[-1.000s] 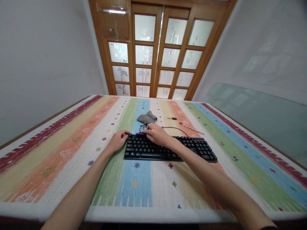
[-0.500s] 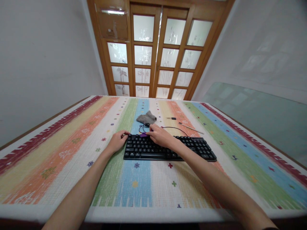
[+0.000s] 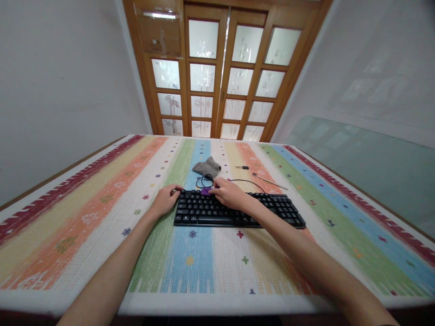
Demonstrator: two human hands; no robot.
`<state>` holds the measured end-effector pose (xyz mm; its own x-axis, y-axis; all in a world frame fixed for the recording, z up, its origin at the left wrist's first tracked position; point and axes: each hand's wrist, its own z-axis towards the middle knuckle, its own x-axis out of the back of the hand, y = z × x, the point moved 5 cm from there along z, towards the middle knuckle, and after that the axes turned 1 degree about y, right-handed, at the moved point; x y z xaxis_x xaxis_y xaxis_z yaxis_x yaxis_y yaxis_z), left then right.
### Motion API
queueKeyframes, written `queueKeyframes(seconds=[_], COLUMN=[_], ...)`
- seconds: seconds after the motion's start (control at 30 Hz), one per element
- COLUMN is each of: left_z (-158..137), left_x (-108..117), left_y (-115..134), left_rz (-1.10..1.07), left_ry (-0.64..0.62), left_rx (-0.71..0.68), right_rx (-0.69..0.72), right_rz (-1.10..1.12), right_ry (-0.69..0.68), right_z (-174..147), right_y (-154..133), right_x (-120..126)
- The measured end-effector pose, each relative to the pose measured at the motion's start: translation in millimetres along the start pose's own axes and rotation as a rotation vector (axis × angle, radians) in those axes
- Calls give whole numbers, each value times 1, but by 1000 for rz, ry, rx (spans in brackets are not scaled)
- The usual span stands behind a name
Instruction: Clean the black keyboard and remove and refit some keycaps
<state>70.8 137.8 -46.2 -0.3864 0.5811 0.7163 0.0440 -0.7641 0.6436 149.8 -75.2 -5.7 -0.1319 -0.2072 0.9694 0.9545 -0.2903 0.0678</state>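
Note:
A black keyboard [image 3: 207,220] lies flat on the striped cloth, its space bar side toward me. At its back left corner, my left hand [image 3: 166,199] has bent fingers and a thumb resting against the edge, gripping it. Over the back rows of keys, my right hand [image 3: 228,194] pinches a small flat purple piece [image 3: 205,192] that touches the keys; I cannot make out its exact kind. My right hand and forearm hide part of the middle keys. Just behind sit the coiled black cable [image 3: 205,182] and a crumpled grey cloth [image 3: 206,167].
A thin brush like a toothbrush [image 3: 270,181] and a small black-ended tool with a pale wire part [image 3: 243,167] lie behind the keyboard to the right. The patterned tablecloth [image 3: 102,226] covers the table. A wooden door with glass panes [image 3: 204,77] stands beyond.
My right hand and the purple piece have shifted slightly along the back keys to the right, and more of the piece shows. My left hand stays at the keyboard's corner.

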Motion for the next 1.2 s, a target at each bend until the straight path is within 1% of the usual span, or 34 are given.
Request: queueKeyframes(seconds=[0.1,0.2,0.3,0.47,0.6,0.73,1.0,1.07,1.2], left_z=[-1,-1,-1,-1,-1,-1,-1,-1,-1], left_x=[1,1,2,3,3,2,2,2,2], left_y=[1,2,3,4,4,4,3,3,4], left_rz=[-3,-7,-10,-8,-4,2,0,2,4], left_ry=[1,-3,-7,-1,7,-2,-8,-5,-11], left_rx=[3,6,7,-2,-11,9,2,-2,-6], right_rx=[-33,-81,-95,-65,-73,-89,-142,-171,-237], right_rz=[4,46,70,62,73,60,27,34,106], right_ry=[-3,42,67,-10,-26,-45,-87,-51,112], right_z=[-2,-4,-6,-11,-13,-14,-14,-11,-1], right_y=[2,7,10,7,6,7,12,11,5], right_x=[2,4,3,-1,-1,0,12,15,18])
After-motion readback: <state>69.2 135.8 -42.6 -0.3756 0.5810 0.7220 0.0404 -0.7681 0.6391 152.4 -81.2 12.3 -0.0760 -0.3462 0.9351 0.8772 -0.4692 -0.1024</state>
